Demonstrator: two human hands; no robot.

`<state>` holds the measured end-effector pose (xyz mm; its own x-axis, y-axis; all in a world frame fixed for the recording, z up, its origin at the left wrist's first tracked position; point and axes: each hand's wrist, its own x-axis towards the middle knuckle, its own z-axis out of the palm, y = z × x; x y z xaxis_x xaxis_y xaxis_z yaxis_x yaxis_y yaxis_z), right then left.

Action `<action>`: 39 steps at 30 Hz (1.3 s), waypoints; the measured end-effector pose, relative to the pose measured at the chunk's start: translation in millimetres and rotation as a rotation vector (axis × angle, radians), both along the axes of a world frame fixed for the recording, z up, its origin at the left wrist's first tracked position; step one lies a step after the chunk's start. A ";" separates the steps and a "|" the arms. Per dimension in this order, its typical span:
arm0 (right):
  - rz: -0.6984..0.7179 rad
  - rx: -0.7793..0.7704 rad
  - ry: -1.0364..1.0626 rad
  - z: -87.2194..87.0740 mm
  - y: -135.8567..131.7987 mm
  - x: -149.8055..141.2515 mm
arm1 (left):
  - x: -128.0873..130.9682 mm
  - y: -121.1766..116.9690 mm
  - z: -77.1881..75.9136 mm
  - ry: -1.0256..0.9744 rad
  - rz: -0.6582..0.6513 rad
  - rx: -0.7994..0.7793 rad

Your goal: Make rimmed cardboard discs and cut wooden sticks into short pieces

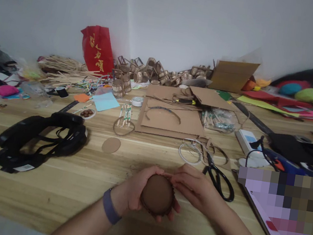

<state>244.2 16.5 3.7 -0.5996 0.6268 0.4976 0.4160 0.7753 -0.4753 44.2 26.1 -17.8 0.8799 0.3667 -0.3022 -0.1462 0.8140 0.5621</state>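
Observation:
My left hand (134, 188), with a purple band at its wrist, is wrapped round a round brown cardboard piece (158, 194). Its flat face is turned up and a ridged edge runs round it; how deep it is does not show. Fingers of that hand come out underneath at the lower right. My right hand (193, 186) has its fingers pinched together at the piece's upper right rim. Black-handled scissors (219, 180) lie just beyond my right hand. Left of centre is a loose cardboard disc (111, 145), with a ridged cardboard ring (124, 127) behind it.
Cardboard sheets (169, 125) lie mid-table, near a roll of white tape (190, 154). A black head strap (43, 140) is at left, a tablet (260, 211) at right beside a blue glue gun (285, 162). Small bamboo-like buckets (151, 71) are heaped by the wall.

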 end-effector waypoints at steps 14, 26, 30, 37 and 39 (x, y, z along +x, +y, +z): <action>-0.027 -0.164 0.062 -3.2 -0.3 -2.8 | -0.6 -0.1 2.8 0.059 0.028 0.056; -0.248 -0.286 0.240 -12.5 -5.2 -20.1 | 9.4 -9.6 7.2 0.196 0.418 0.135; -0.286 -0.331 0.272 -17.6 -6.0 -24.1 | 10.6 -8.9 8.1 0.207 0.425 0.137; -0.311 -0.235 0.251 -20.3 -7.5 -28.2 | 10.5 -6.7 7.2 0.187 0.391 0.091; -0.311 -0.215 0.241 -20.6 -7.5 -29.5 | 9.8 -6.7 6.7 0.170 0.388 0.093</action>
<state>214.6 9.0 -16.9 -0.2489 0.8633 0.4390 0.4715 0.5039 -0.7237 53.9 19.4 -11.1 0.6119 0.6930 -0.3811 -0.3303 0.6617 0.6731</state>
